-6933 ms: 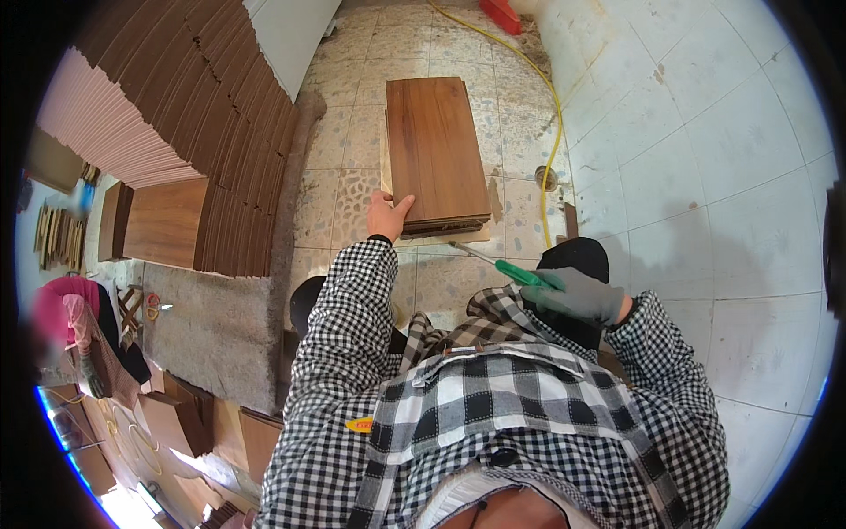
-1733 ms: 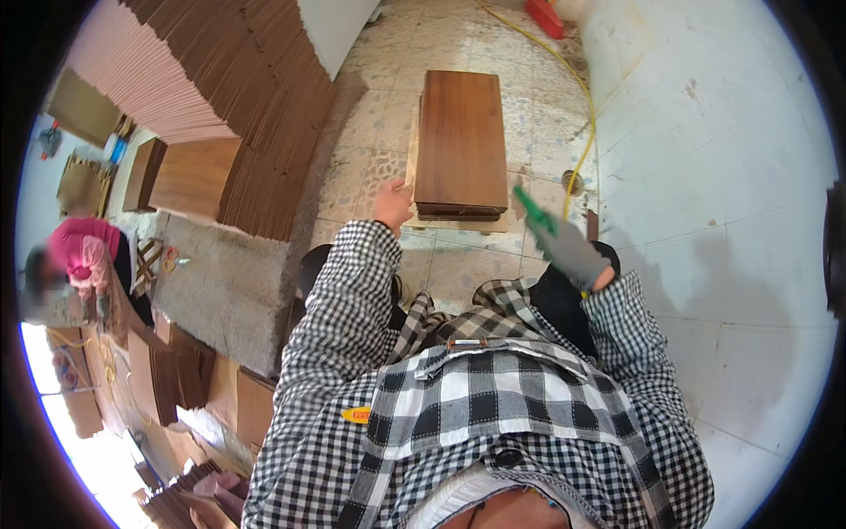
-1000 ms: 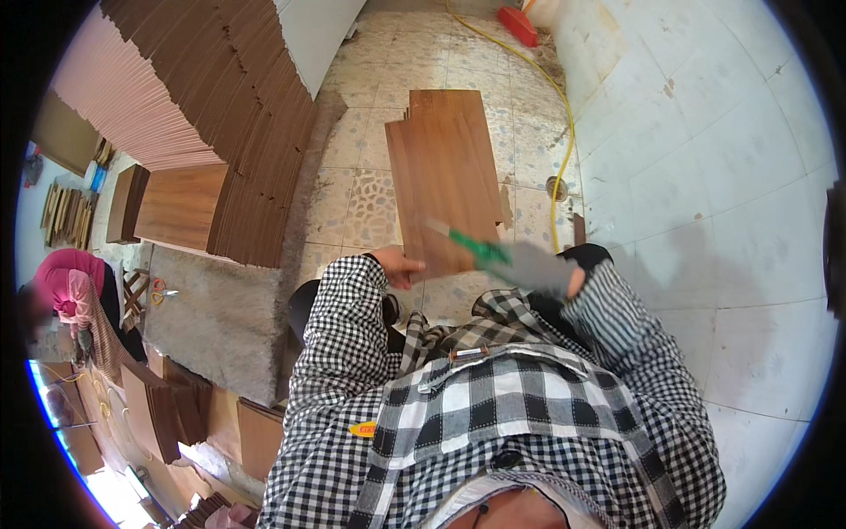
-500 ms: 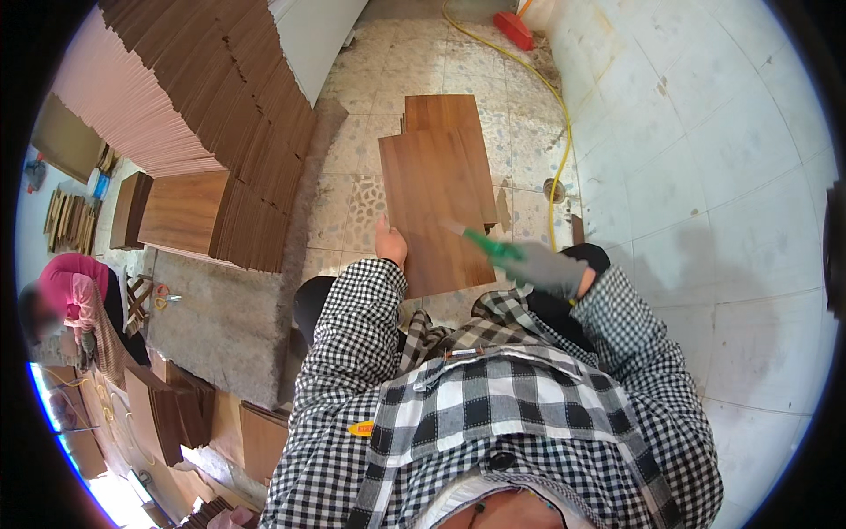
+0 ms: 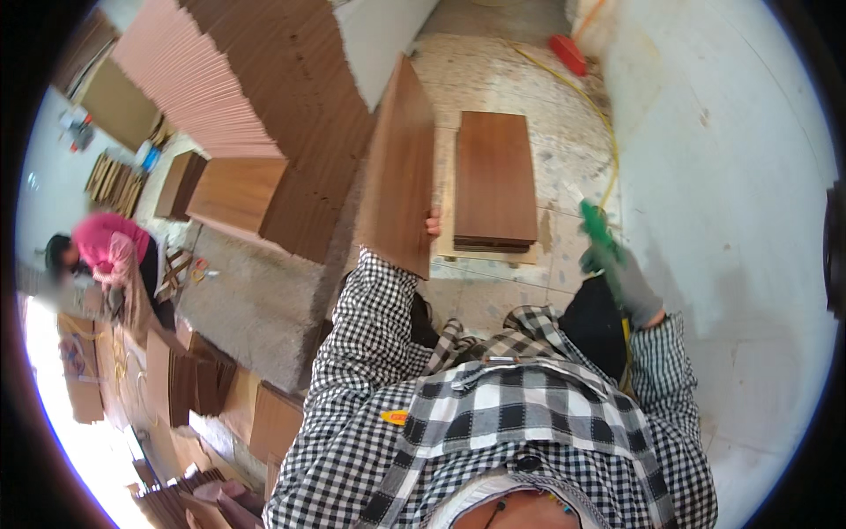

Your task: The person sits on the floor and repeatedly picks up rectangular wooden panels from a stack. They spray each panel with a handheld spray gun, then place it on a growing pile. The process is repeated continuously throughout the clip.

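My left hand grips a brown wood-grain board, tipped up on its long side; only the fingers show at its right edge. To the right of that board, a stack of similar boards lies on a pale base board on the floor. My right hand, in a grey and green glove, is closed around a green-handled tool near my right knee. The tool's short pale blade points up and is blurred, so its exact kind is unclear.
Tall rows of brown boards stand on a rough grey ledge at the left. A yellow hose crosses the floor beside the white wall. A red dustpan lies far ahead. Another person bends over at far left.
My left hand has lifted the top board off the stack, moved it left and tipped it upright. My right hand has drawn back to the right with the green-handled tool.
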A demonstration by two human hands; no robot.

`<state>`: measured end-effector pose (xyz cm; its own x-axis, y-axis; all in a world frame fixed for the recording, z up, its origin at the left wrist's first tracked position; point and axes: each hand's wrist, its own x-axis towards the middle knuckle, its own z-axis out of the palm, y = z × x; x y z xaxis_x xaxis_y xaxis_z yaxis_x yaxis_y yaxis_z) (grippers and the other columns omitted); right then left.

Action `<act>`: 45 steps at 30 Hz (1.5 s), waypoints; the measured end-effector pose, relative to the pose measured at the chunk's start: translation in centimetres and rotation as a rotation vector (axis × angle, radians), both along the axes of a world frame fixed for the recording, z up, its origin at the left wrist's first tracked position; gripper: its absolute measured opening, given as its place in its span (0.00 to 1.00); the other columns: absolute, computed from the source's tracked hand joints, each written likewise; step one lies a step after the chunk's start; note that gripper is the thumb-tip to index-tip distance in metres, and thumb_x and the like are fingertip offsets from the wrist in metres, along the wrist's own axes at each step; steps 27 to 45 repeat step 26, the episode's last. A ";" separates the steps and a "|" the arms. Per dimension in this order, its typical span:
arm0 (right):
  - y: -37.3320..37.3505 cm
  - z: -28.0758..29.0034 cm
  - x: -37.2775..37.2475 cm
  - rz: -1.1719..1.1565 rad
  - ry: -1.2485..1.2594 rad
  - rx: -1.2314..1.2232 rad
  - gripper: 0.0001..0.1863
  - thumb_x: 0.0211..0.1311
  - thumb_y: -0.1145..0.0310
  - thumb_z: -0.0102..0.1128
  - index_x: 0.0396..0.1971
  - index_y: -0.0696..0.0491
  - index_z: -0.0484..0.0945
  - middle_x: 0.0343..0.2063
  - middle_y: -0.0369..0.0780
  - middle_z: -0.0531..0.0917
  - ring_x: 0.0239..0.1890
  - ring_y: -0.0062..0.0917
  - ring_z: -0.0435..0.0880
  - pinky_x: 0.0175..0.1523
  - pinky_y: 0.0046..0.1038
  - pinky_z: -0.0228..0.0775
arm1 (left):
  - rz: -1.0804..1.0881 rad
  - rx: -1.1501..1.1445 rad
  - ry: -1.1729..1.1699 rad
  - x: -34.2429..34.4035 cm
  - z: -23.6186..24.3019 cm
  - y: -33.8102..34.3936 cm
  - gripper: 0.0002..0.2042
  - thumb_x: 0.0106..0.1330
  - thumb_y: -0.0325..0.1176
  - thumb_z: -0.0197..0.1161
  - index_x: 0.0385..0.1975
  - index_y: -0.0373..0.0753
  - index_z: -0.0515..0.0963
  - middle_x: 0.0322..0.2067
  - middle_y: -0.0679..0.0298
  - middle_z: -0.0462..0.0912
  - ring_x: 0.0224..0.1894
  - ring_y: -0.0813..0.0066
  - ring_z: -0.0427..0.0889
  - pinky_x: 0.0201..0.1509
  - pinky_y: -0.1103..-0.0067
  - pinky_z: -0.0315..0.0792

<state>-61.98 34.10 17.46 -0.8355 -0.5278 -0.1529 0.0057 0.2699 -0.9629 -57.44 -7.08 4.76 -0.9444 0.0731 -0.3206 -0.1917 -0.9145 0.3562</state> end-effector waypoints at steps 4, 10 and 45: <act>-8.2 5.8 5.6 0.910 0.226 0.122 0.35 0.70 0.43 0.51 0.71 0.44 0.63 0.52 0.50 0.80 0.56 0.41 0.79 0.62 0.37 0.70 | -0.127 0.113 0.107 1.4 5.8 -0.3 0.31 0.74 0.54 0.45 0.66 0.32 0.62 0.41 0.47 0.73 0.30 0.68 0.70 0.34 0.75 0.71; -13.6 3.2 -1.5 0.438 0.324 0.325 0.30 0.69 0.46 0.54 0.65 0.47 0.70 0.34 0.46 0.86 0.33 0.36 0.87 0.44 0.36 0.79 | -0.157 0.161 0.115 2.9 5.3 1.0 0.36 0.73 0.59 0.43 0.70 0.35 0.56 0.48 0.42 0.68 0.32 0.67 0.70 0.35 0.76 0.72; -7.7 6.5 -0.7 0.558 -0.078 0.436 0.41 0.65 0.32 0.50 0.69 0.46 0.67 0.51 0.51 0.82 0.51 0.33 0.82 0.62 0.33 0.69 | -0.388 0.288 0.336 3.0 5.5 -0.4 0.45 0.66 0.64 0.51 0.73 0.33 0.52 0.62 0.37 0.64 0.45 0.57 0.75 0.47 0.68 0.73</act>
